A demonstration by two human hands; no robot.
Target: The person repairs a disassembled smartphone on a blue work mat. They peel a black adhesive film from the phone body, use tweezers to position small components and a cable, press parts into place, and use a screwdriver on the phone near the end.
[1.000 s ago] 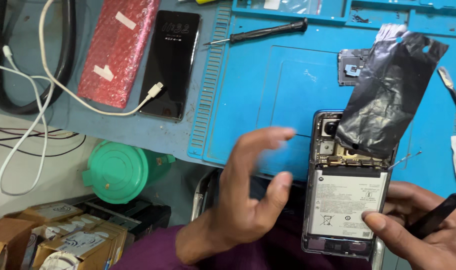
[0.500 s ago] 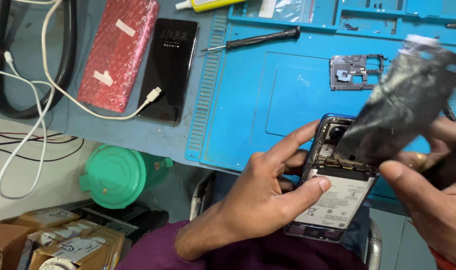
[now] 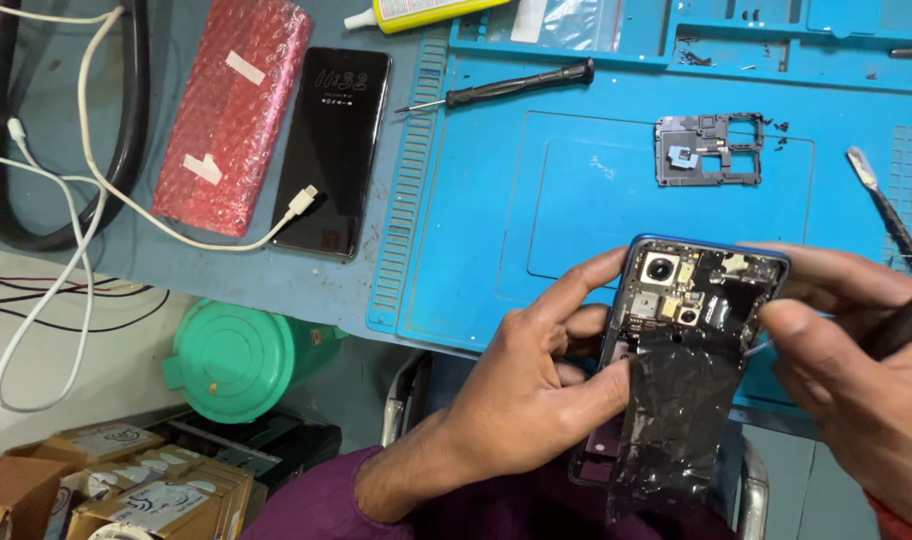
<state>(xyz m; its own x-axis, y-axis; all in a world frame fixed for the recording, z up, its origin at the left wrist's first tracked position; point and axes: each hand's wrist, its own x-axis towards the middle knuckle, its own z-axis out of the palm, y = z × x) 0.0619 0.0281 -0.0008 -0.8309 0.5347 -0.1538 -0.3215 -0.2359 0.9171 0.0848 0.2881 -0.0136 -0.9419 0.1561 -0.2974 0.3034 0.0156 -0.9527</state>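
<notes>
My left hand (image 3: 536, 400) grips the left edge of an opened phone (image 3: 696, 285) with a blue rim. Its camera modules and circuit board are bare at the top. A crinkled black film (image 3: 676, 430) lies over the phone's lower half and hangs past its bottom end. My right hand (image 3: 856, 390) holds the phone's right side with its fingers, the forefinger along the top right corner. A black tool (image 3: 906, 315) is pinched in that hand. The phone is held just above the front edge of the blue work mat (image 3: 496, 230).
On the mat lie a dark shield frame (image 3: 711, 150), a black screwdriver (image 3: 516, 85) and a metal-tipped pry tool (image 3: 881, 200). To the left are a black phone (image 3: 331, 150) on a white cable (image 3: 106, 200) and a red bubble-wrap parcel (image 3: 231, 115). Below the table are a green lid (image 3: 241, 360) and cardboard boxes (image 3: 106, 490).
My left hand went from hovering open to gripping the phone. The black film, raised above the phone before, now lies folded down over its lower half. My right hand came onto the phone's right side.
</notes>
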